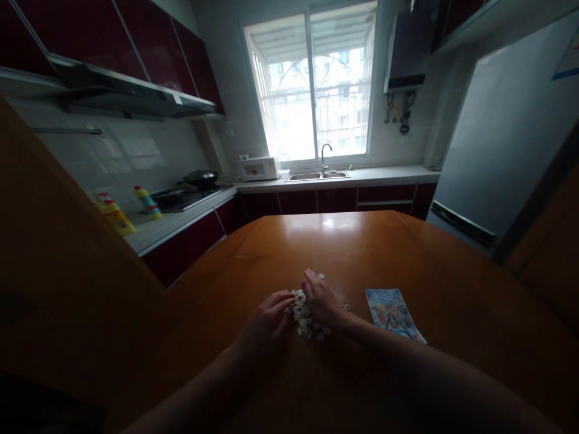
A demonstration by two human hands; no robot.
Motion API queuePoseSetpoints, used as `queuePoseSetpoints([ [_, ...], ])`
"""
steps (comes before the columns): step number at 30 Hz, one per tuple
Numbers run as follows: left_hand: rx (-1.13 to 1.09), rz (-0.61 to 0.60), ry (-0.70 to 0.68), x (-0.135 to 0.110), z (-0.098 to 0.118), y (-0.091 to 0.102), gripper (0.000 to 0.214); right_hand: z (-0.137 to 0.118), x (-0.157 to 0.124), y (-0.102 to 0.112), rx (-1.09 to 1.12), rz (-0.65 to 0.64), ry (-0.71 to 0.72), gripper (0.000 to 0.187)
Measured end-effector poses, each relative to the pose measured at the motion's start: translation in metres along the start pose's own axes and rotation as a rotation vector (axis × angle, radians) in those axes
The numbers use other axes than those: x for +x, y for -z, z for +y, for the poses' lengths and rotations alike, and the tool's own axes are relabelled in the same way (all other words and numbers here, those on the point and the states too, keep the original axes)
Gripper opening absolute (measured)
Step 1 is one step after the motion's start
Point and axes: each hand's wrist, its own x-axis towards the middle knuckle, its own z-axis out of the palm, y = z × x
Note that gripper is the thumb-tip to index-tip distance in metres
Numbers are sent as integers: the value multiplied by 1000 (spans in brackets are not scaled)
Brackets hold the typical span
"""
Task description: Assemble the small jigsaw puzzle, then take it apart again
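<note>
A small heap of jigsaw puzzle pieces [304, 319], mostly pale side up, lies on the brown wooden table [253, 259]. My left hand [270, 316] rests against the left side of the heap, its fingers stretched toward the pieces. On the right side, my right hand [321, 301] lies over part of the heap with fingers extended, hiding some pieces. One loose piece [321, 276] sits just beyond my right fingertips. Right of my right hand, a colourful printed picture sheet [392, 312] lies flat, its lower edge partly behind my forearm.
Past the table, a counter holds a sink [319, 176], a white microwave [259, 169] and, at left, a stove with a dark pan [201, 178]. Bottles [148, 202] stand on the left counter. A tall refrigerator [502, 132] is at the right.
</note>
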Motion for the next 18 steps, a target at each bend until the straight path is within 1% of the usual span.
queuePoseSetpoints([
  [1,-1,-78,-89,1,11,-3,37,8,9,11,74,25,-20,52],
  [2,6,-169,-188,3,23,-7,41,16,18,23,93,43,-42,53],
  [3,20,-261,-293,8,35,-11,43,23,26,34,102,64,-58,56],
  [4,27,-342,-362,14,46,-16,47,29,34,45,109,94,-73,59],
  [5,23,-412,-401,20,57,-21,52,34,39,56,119,120,-84,62],
  [7,-5,-507,-426,35,76,-32,60,41,46,74,128,167,-104,67],
  [10,-44,-570,-420,52,92,-44,75,47,43,94,112,197,-93,67],
  [13,-48,-609,-395,55,89,-45,79,50,34,108,58,173,-53,61],
  [16,0,-615,-345,49,70,-36,79,53,27,113,-6,108,-11,55],
  [18,66,-597,-276,43,53,-27,80,53,24,109,-27,48,24,53],
])
